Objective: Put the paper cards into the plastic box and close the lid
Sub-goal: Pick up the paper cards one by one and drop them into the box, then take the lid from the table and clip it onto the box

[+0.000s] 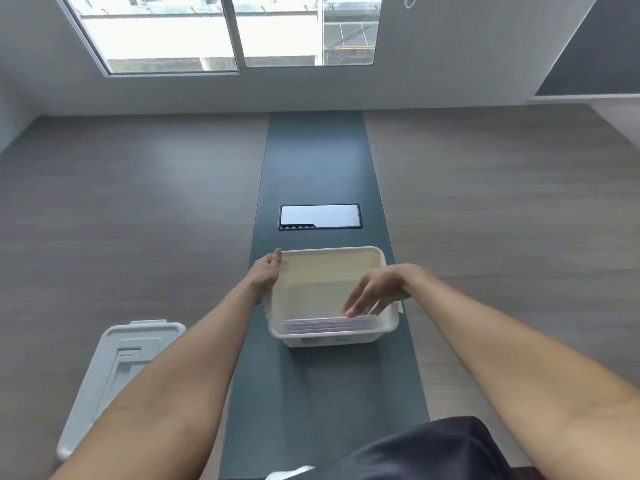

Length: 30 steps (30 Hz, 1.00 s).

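A white plastic box [388,325] stands open on the dark centre strip of the table. A stack of paper cards [329,323] stands on edge inside it, against the near wall. My left hand [266,275] rests against the box's left rim and holds it. My right hand [375,289] hovers over the box with fingers spread and pointing down, the fingertips touching the top of the cards. The box's lid [117,368], pale grey-white with clip tabs, lies flat on the table at the near left, partly hidden by my left forearm.
A black-framed cable hatch [320,216] is set into the dark strip [311,161] just beyond the box. Wood-grain tabletop [138,202] spreads on both sides. A window and wall lie beyond the far edge. Dark clothing shows at the bottom.
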Each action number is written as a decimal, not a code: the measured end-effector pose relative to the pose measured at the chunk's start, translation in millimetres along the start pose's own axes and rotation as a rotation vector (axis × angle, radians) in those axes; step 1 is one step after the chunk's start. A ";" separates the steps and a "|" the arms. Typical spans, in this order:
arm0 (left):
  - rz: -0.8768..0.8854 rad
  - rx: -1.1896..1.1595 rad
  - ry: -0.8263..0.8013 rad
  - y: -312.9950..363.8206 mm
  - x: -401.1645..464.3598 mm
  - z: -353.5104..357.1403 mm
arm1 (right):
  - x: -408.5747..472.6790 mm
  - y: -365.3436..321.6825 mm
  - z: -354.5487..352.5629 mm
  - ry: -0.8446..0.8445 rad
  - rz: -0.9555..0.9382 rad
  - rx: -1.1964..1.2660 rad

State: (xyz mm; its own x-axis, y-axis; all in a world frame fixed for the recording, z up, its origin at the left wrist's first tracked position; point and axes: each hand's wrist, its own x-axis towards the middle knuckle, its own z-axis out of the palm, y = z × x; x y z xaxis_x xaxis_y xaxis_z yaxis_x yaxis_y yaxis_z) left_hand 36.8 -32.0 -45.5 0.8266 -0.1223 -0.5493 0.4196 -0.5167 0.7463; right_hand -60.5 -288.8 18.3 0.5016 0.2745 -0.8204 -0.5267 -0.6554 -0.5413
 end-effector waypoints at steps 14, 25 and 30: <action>-0.057 -0.135 -0.016 25.1 -11.4 -28.1 | 1.3 -42.8 -29.7 0.370 -0.277 0.078; 0.061 -0.214 0.254 25.5 -39.0 -122.0 | 19.1 -126.5 -8.9 0.569 -0.441 -0.159; 0.033 -0.217 0.400 -11.8 -64.4 -163.7 | 48.8 -158.6 18.7 0.540 -0.412 -0.306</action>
State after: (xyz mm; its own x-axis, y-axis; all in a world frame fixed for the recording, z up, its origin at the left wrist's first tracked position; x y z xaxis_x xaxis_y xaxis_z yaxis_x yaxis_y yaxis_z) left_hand 40.0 120.7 42.6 0.9029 0.2232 -0.3674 0.4241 -0.3233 0.8460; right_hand 34.7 -158.3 60.6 0.9262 0.2082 -0.3143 -0.0477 -0.7622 -0.6456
